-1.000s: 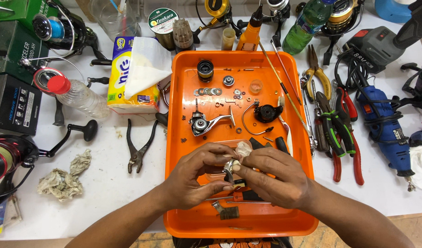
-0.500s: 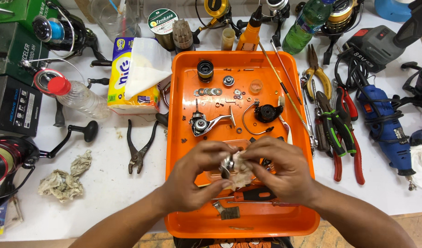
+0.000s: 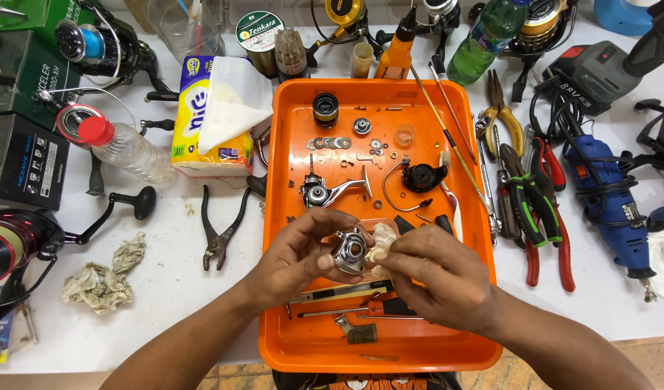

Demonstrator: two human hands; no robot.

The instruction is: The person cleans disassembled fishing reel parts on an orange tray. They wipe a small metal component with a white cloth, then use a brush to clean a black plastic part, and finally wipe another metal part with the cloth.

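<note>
Over the orange tray (image 3: pixel 289 339) my left hand (image 3: pixel 296 256) grips a small silver metal reel part (image 3: pixel 350 250) with a round hole in its middle. My right hand (image 3: pixel 429 271) pinches a crumpled white tissue (image 3: pixel 382 238) against the right side of that part. Both hands hover above the tray's near half. On the tray behind them lie a silver reel arm (image 3: pixel 325 191), a black reel body piece (image 3: pixel 422 175), a black spool (image 3: pixel 325 110) and several washers (image 3: pixel 332 143).
A tissue pack (image 3: pixel 213 119), black pliers (image 3: pixel 220 231) and a used wad of tissue (image 3: pixel 104 274) lie left of the tray. Pliers and cutters (image 3: pixel 531 202), a blue rotary tool (image 3: pixel 606 206) and a green bottle (image 3: pixel 487 36) lie to the right. Fishing reels stand at the far left.
The hands have turned the silver part so its holed face shows, and the tissue has shifted from over the part to its right side.
</note>
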